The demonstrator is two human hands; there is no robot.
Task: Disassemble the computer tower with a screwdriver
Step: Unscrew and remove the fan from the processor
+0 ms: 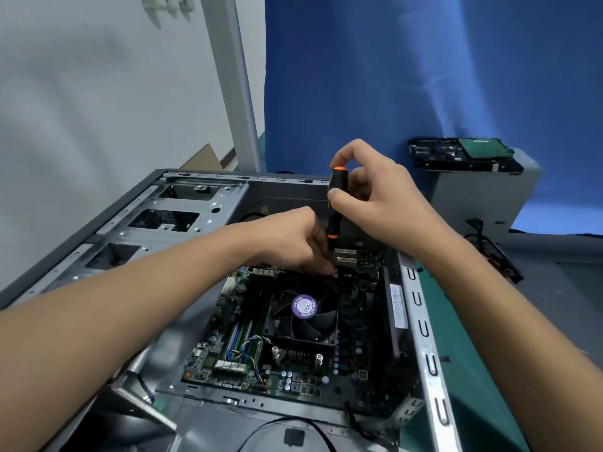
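Note:
The open computer tower (208, 203) lies on its side, its motherboard (248, 350) exposed. A black cooler fan with a purple label (305, 313) sits mid-board. My right hand (375, 203) is shut on the black and orange screwdriver (335, 207), which stands upright with its tip down at the far edge of the cooler. My left hand (303, 243) pinches the lower shaft near the tip. The tip and the screw are hidden by my fingers.
Empty metal drive bays (169, 220) fill the tower's far left. At the back right a removed power supply (483, 197) stands with a hard drive (456, 153) on top and black cables (489, 246) beside it. A green mat (463, 337) covers the table. Blue backdrop behind.

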